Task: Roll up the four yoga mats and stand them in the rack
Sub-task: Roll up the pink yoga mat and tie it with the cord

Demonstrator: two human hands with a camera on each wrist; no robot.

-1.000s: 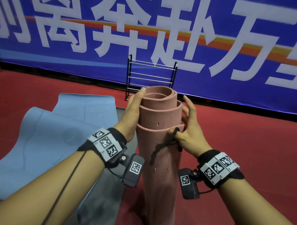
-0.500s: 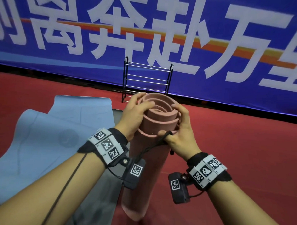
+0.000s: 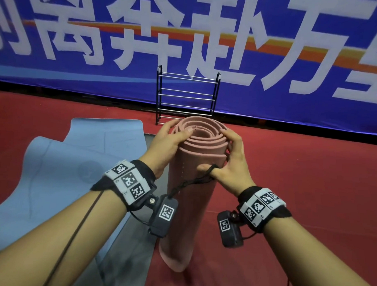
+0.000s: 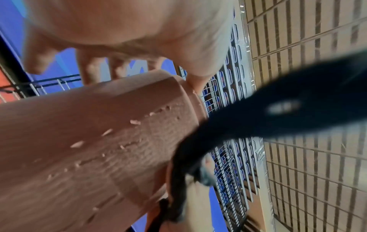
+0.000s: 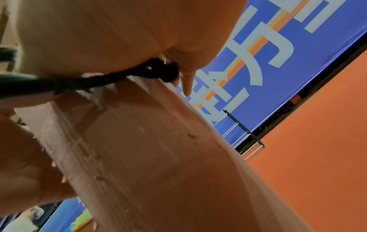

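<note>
Rolled pink mat (image 3: 189, 202) stands upright on the red floor (image 3: 288, 189), frame center, well short of the rack (image 3: 187, 95) behind. Left hand (image 3: 164, 144) and right hand (image 3: 234, 159) both grasp its top end; black cord (image 3: 192, 181) looped on the right thumb.

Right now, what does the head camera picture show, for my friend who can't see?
Two hands, left hand and right hand, grip the top of a rolled pink yoga mat standing on red floor. An empty black rack stands behind.

Head view bright, even, edges bowed; wrist views blurred (close, warm-tinted).
</note>
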